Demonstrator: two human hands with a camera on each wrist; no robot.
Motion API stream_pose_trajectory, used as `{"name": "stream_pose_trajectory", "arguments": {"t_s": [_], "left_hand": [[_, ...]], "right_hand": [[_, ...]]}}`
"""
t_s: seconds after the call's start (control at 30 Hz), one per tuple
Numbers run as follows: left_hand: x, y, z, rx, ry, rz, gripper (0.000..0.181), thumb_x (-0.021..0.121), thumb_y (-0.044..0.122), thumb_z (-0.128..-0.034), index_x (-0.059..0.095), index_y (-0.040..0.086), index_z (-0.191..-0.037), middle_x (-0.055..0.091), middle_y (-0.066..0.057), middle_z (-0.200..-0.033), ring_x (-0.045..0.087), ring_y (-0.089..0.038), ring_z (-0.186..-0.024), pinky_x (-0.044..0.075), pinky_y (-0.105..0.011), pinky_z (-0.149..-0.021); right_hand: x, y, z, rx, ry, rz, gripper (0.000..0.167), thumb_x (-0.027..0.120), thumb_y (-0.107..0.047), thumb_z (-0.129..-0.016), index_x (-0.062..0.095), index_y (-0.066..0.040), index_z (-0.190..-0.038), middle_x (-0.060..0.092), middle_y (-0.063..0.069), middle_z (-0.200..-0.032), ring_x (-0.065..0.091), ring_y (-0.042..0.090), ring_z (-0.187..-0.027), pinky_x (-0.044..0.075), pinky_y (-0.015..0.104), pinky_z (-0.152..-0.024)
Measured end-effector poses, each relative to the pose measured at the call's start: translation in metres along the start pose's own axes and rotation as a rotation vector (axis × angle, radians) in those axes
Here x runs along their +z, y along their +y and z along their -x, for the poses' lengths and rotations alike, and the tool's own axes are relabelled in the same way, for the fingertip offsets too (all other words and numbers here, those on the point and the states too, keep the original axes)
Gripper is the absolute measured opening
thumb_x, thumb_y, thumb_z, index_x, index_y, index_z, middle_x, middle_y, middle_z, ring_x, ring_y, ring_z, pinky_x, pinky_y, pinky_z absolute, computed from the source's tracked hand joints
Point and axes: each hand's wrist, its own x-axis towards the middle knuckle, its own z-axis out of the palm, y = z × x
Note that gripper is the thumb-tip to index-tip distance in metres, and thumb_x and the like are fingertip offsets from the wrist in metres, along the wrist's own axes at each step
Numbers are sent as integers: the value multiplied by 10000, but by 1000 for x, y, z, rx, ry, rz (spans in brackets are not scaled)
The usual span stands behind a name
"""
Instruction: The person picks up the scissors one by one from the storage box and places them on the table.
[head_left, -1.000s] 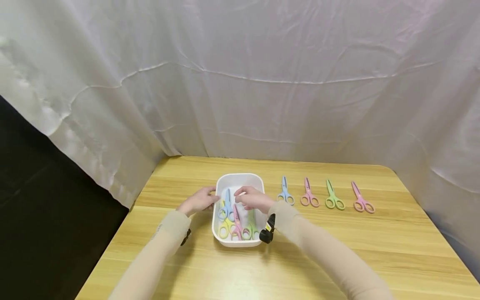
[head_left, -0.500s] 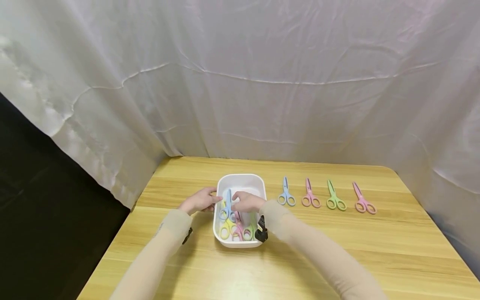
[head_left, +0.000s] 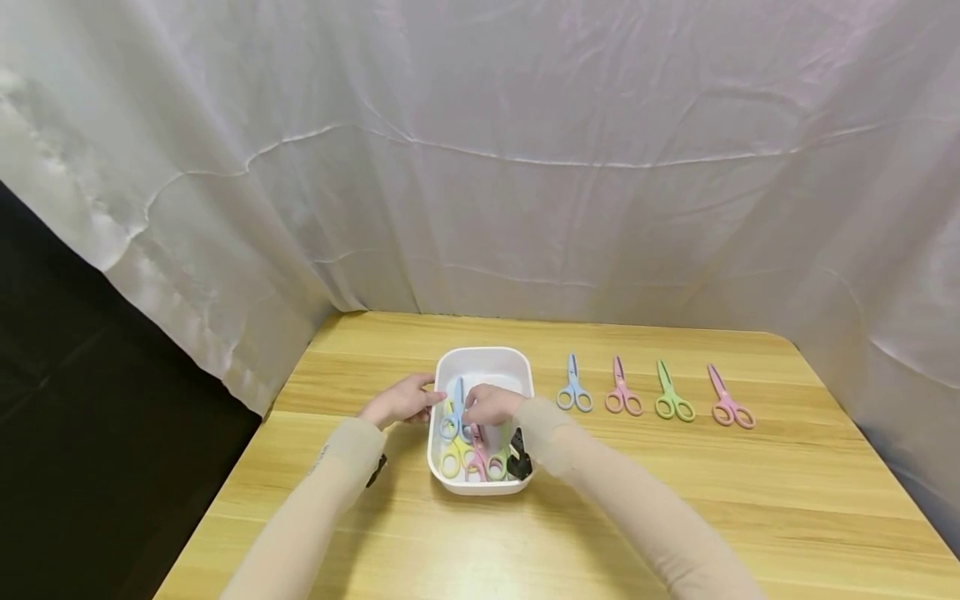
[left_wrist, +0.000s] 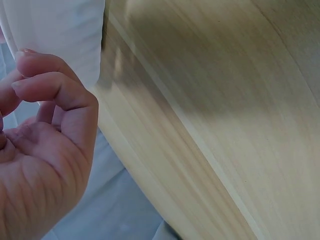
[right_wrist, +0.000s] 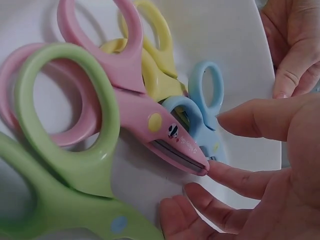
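You are holding your right hand (head_left: pixel 491 405) low over the blue scissors (right_wrist: pixel 202 134), which are lying inside the white box (head_left: pixel 483 489), at the lower centre of the head view. Your right thumb and forefinger are standing spread, apparently pinching nothing; whether the thumb is touching a blue handle, you cannot tell. Your left hand (head_left: pixel 405 402) is gripping the box's left rim, likely steadying it. For a clean pinch, you should be closing around the blue pivot, clearing the tip of the pink scissors (right_wrist: pixel 137 106) beside your forefinger. The blue blades are pointing toward the top of the head view, their long axis running nearly vertical.
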Motion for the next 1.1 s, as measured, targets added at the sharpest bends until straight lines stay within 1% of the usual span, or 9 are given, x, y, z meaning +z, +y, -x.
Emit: {"name": "stream_pose_trajectory", "arguments": {"t_s": [0.1,0.17,0.23,0.4,0.47,0.63,0.83,0.97,1.1], "left_hand": [[0,0,1,7,-6,-6,471,485,153,-1051,424,-37,-1478,512,34,-619,437,-63,-506,353,-165,-481],[0,0,0,8,-13,-7,471,484,155,-1052,421,-42,-1476,511,37,-623,439,-63,-512,364,-161,-488],[0,0,0,5,-18,-8,476,483,158,-1054,415,-39,-1482,507,36,-625,436,-63,-516,363,-161,-490],[-2,0,1,-4,-21,-15,504,477,170,-1057,382,-24,-1513,500,34,-626,432,-62,-521,346,-158,-487],[-2,0,1,-6,-22,-14,512,474,173,-1058,371,-19,-1521,499,33,-626,432,-62,-521,344,-158,-488],[-2,0,0,-15,-15,-17,512,483,182,-1056,380,-11,-1519,500,33,-625,438,-65,-525,353,-161,-494],[-2,0,0,-16,-13,-24,496,490,185,-1054,404,-21,-1497,504,32,-633,448,-75,-539,366,-164,-503],[-2,0,1,-19,-12,-25,500,490,188,-1055,400,-21,-1499,504,29,-631,449,-76,-538,360,-165,-500],[-2,0,1,-22,-12,-21,504,485,185,-1056,393,-18,-1508,506,25,-632,450,-74,-535,363,-165,-499]], "right_hand": [[0,-1,-1,-1,1,-2,310,654,-247,-892,649,-63,-1141,666,71,-1129,589,181,-975,516,313,-863],[0,-2,-1,2,-3,-10,249,658,-233,-892,653,-72,-1082,656,45,-1032,572,157,-894,491,266,-763],[0,-1,0,6,-12,-24,195,659,-220,-897,650,-81,-1033,628,21,-946,550,138,-824,457,232,-689],[0,-1,-2,12,-19,-51,99,657,-189,-895,640,-92,-907,556,-19,-797,490,105,-696,409,195,-594],[0,-1,-4,18,-20,-52,96,655,-182,-891,638,-97,-852,538,-29,-750,468,98,-655,393,192,-563],[1,1,-9,42,-14,-19,142,661,-193,-882,616,-116,-771,501,-37,-678,443,97,-595,366,198,-519],[2,3,-14,49,1,14,196,665,-192,-869,581,-130,-703,509,-30,-664,460,102,-584,372,199,-512],[2,4,-13,30,12,-3,193,663,-216,-880,565,-124,-742,525,-25,-702,490,107,-626,400,193,-542],[2,7,-10,1,9,-87,165,655,-207,-881,579,-116,-766,553,-22,-701,509,111,-639,416,192,-559]]}}
